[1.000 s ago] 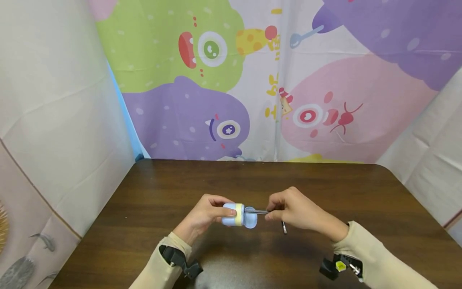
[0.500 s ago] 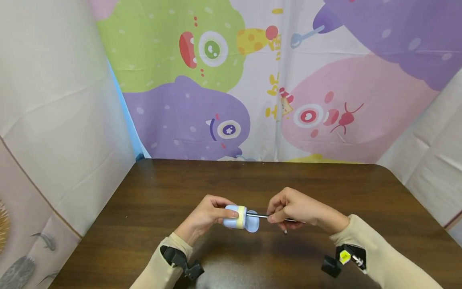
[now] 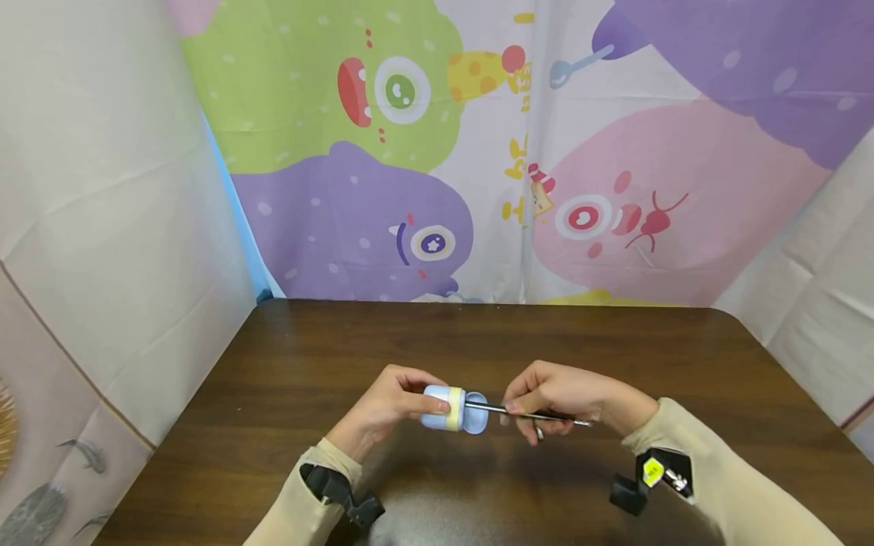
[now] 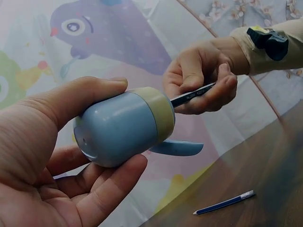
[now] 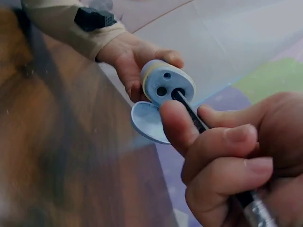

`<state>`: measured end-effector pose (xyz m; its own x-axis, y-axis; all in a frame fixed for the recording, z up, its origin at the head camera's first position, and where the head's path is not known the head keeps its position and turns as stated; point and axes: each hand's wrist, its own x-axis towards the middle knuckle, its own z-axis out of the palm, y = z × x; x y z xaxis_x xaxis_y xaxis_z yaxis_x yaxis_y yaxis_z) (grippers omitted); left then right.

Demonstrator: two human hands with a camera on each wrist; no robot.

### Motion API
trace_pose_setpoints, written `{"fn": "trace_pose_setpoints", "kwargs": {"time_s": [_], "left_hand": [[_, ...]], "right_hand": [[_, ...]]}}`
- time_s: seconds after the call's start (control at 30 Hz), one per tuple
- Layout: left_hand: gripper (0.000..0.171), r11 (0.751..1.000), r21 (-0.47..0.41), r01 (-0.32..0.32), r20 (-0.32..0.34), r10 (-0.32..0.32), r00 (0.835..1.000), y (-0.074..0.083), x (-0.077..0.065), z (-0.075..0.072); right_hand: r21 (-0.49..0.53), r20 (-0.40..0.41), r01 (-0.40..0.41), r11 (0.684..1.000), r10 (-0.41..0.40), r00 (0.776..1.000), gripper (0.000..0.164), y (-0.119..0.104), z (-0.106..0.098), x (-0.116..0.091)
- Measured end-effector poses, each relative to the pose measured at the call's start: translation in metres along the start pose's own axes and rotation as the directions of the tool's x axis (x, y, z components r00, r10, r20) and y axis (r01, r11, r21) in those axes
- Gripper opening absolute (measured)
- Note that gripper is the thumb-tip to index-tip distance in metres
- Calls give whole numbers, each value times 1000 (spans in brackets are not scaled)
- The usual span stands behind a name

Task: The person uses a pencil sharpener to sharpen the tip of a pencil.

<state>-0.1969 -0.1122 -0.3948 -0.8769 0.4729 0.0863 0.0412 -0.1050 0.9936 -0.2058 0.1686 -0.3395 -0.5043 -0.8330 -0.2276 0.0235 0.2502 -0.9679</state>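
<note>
In my left hand (image 3: 385,406) I hold a light blue pencil sharpener (image 4: 120,125) with a yellow band, thumb on one side and fingers on the other. Its lid (image 5: 149,122) hangs open below the holed face, which has three holes of different sizes. My right hand (image 3: 556,398) pinches a dark pencil (image 3: 546,414) between thumb and fingers. The front end of that pencil is inside one hole of the sharpener, so its tip is hidden; the back end sticks out past my palm.
A second pencil (image 4: 225,202), blue with a pale end, lies on the brown wooden table (image 3: 307,349), partly hidden behind my right hand in the head view. A cartoon-printed curtain (image 3: 382,189) hangs behind the table, with pale cloth on both sides.
My right hand has turned, and the pencil's back end now shows beyond the palm. The pencil stays in the sharpener, which my left hand keeps in nearly the same place.
</note>
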Motion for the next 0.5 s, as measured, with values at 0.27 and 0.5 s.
{"fn": "trace_pose_setpoints", "kwargs": {"time_s": [0.27, 0.5], "left_hand": [[51, 1000, -8, 0, -10, 0, 1000, 0, 1, 1], [46, 1000, -25, -7, -36, 6, 999, 0, 2, 0]], "right_hand": [[-266, -268, -52, 963, -22, 963, 19, -7, 7, -1], [-710, -258, 115, 695, -408, 876, 13, -5, 16, 0]]}}
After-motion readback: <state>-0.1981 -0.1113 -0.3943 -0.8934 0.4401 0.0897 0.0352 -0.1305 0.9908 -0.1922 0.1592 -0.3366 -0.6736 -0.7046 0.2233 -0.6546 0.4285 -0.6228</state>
